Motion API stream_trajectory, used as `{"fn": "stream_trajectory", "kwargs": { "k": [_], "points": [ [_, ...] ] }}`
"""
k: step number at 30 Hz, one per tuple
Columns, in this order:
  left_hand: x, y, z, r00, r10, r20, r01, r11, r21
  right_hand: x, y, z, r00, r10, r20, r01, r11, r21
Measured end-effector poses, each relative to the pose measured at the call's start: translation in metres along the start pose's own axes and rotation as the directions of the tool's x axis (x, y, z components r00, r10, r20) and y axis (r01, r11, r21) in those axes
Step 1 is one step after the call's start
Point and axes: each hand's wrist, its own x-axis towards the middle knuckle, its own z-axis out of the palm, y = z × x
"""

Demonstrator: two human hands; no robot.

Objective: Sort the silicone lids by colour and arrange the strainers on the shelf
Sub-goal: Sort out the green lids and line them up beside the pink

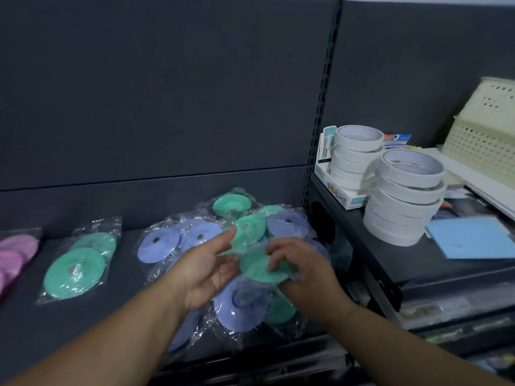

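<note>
Your right grip (305, 274) curls round green lid (257, 270) — flat mint disc in clear wrap, blurred. It sits over mixed pile (158, 243) of blue and green wrapped lids, mid shelf (125, 302). Your left grip (206, 271) palm-up, fingers loose, holding nothing, just beside lid at its 9 o'clock. Bagged green pair (75, 271) at your 9 o'clock; pink lids (14, 254) beyond — frame edge. Tape rolls (401, 196) at 2 o'clock.

The pink lids (14, 257) at the left are cut off by the picture's edge, as is the cream basket (485, 140) at the far right. The right hand (303, 271) hides part of a blurred green lid (252, 268).
</note>
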Motion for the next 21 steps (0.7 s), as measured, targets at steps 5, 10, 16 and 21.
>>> {"fn": "stream_trajectory", "kwargs": {
  "k": [5, 10, 16, 21],
  "points": [
    [-0.002, -0.021, -0.010, 0.995, -0.014, -0.094, 0.027, 0.991, 0.134, -0.016, 0.010, 0.014, 0.976, 0.009, 0.217, -0.031, 0.995, 0.097],
    [-0.008, -0.028, -0.005, 0.995, 0.012, -0.100, 0.003, 0.990, 0.143, -0.016, 0.011, 0.021, 0.971, -0.011, 0.241, -0.017, 0.993, 0.116],
    [-0.002, -0.027, -0.013, 0.966, 0.165, -0.199, -0.140, 0.981, 0.134, -0.015, 0.018, 0.004, 0.963, 0.260, 0.075, -0.241, 0.951, -0.191],
    [0.000, -0.037, -0.030, 0.940, 0.254, -0.230, -0.218, 0.961, 0.170, -0.015, 0.023, 0.001, 0.805, 0.537, 0.252, -0.366, 0.785, -0.500]
  ]
}}
